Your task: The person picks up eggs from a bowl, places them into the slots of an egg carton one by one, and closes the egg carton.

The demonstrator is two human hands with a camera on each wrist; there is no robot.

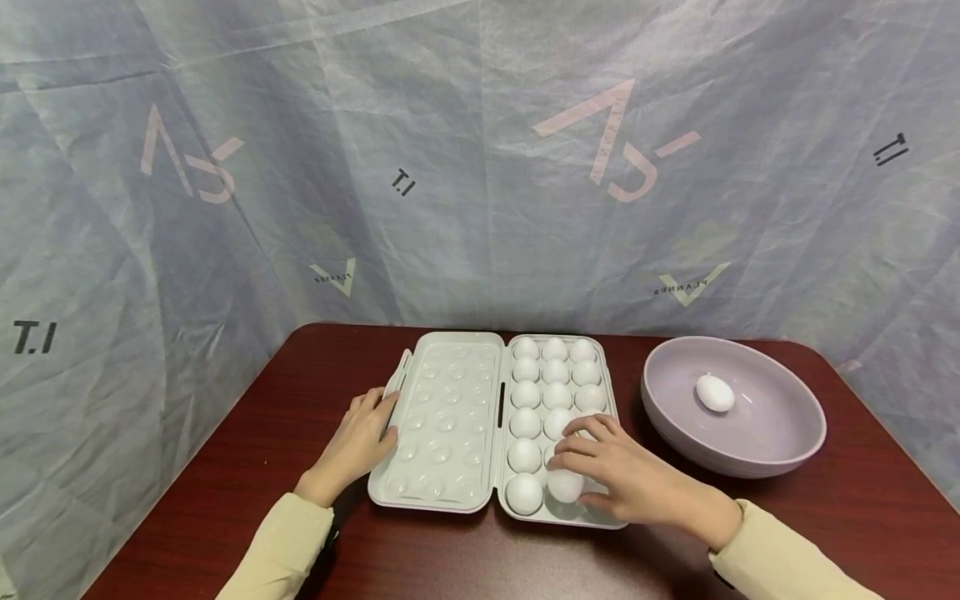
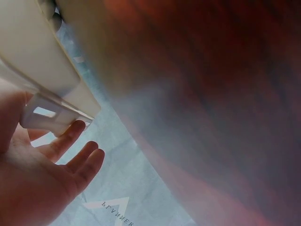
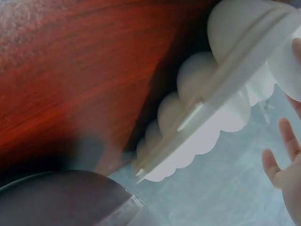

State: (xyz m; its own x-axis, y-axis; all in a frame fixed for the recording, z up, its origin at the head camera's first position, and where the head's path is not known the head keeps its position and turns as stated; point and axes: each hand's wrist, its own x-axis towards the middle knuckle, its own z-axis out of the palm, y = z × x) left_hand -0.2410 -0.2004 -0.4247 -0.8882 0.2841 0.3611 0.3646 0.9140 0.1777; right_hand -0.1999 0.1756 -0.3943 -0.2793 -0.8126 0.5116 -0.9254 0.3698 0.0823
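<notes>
An open pale egg carton lies on the dark red table [image 1: 225, 467], its empty lid [image 1: 450, 400] to the left. The tray half [image 1: 609, 392] to the right holds several white eggs. My right hand [image 1: 581, 467] is over the tray's near right corner. Its fingers and thumb curl round a white egg [image 1: 564, 487] sitting in a front cup. My left hand [image 1: 375, 421] rests with straight fingers against the lid's left edge. In the left wrist view the fingers [image 2: 66, 139] touch the latch tab [image 2: 44, 115]. The right wrist view shows the tray's underside [image 3: 221, 94].
A wide lilac bowl [image 1: 750, 457] stands to the right of the carton with one white egg [image 1: 715, 392] in it, and its rim [image 3: 61, 197] is close in the right wrist view. A printed fabric backdrop [image 1: 480, 167] surrounds the table on three sides.
</notes>
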